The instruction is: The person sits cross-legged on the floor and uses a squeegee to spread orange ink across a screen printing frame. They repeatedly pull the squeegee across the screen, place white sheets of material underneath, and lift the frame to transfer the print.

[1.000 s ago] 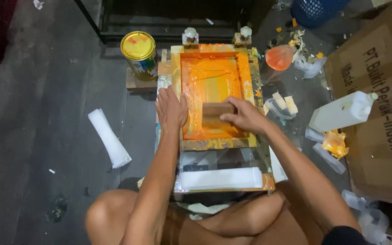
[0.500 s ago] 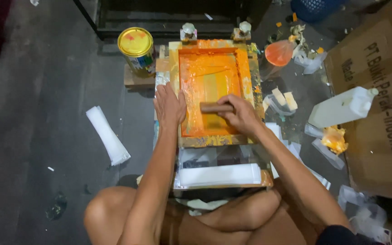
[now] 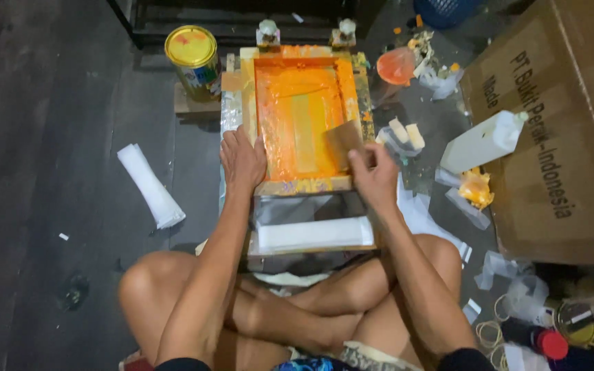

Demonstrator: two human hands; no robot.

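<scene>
Wooden squeegee held over an orange-inked printing screen.

The squeegee [image 3: 343, 142] stands at the right side of the orange screen frame [image 3: 302, 117], pinched by the fingers of the right hand [image 3: 374, 175], which sits just below it at the frame's near right corner. The left hand [image 3: 242, 159] lies flat with fingers spread, pressing the frame's near left corner. Just below both hands a white strip [image 3: 314, 233] rests on a lower board. Beyond the left hand, a yellow-lidded tin [image 3: 192, 56] stands on the floor; left of it lies a white roll [image 3: 150, 185]. Right of the right hand are a white plastic bottle [image 3: 481, 143] and a cardboard box [image 3: 558, 130].
</scene>
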